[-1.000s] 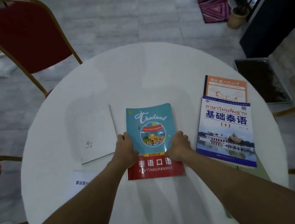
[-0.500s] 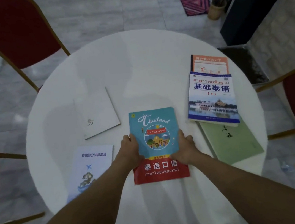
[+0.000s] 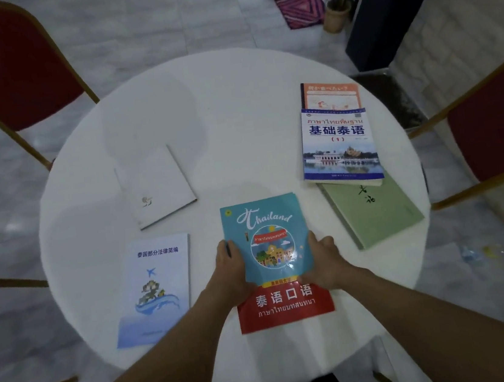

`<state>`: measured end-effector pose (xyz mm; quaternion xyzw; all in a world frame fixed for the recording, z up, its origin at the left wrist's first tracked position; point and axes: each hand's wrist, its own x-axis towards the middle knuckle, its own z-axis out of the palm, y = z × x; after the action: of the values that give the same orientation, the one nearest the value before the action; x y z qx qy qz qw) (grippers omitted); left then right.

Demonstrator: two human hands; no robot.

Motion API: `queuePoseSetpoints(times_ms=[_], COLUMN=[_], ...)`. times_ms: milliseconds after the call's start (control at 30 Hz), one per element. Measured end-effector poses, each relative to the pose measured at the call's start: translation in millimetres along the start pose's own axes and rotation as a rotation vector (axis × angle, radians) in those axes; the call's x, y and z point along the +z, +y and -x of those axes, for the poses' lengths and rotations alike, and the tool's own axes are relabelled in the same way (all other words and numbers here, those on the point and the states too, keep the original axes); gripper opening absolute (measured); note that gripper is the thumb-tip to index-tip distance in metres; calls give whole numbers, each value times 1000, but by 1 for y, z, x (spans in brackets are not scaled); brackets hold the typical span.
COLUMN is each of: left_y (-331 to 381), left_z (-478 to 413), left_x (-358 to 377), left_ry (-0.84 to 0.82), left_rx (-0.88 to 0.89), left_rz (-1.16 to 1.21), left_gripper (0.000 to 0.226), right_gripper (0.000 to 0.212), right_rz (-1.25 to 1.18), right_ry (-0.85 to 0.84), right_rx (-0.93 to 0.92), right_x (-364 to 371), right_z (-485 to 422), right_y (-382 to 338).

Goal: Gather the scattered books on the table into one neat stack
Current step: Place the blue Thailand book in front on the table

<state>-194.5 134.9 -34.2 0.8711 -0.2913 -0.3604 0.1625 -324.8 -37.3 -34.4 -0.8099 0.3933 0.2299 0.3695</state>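
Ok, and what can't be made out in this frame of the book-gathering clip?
Head view only:
- Orange-covered book: lower part hidden under the blue-and-white Thai textbook.
- Pale green book: top corner under that textbook; cover characters too small to read.
- Teal-and-red Thailand book: side edges covered by the left hand and right hand; fingers beneath unseen.
- Light blue booklet: bottom print blurred.

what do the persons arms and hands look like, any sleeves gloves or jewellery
Both arms are bare from the bottom of the frame to the wrists: no sleeves in view. The left hand and the right hand wear no gloves, and no watch, bracelet or ring shows on the wrists or the visible fingers. The dim light and wide-angle lens stretch the forearms, so fine marks cannot be made out.
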Motion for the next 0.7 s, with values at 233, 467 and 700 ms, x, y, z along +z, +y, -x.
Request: queuePoseSetpoints(times_ms=[233,467,700], left_y=[5,34,95], left_z=[-3,-29,-80], left_x=[-5,-32,-52], left_ry=[-23,44,102], left_rx=[-15,64,113], left_rz=[-107,-109,-134], left_gripper=[120,94,69], right_gripper=[115,111,65], right_rz=[-18,-18,-99], right_ry=[-28,61,362], right_rx=[-18,-73,-159], right_x=[1,-31,-99], right_z=[2,-12,-47], right_y=[8,10,16])
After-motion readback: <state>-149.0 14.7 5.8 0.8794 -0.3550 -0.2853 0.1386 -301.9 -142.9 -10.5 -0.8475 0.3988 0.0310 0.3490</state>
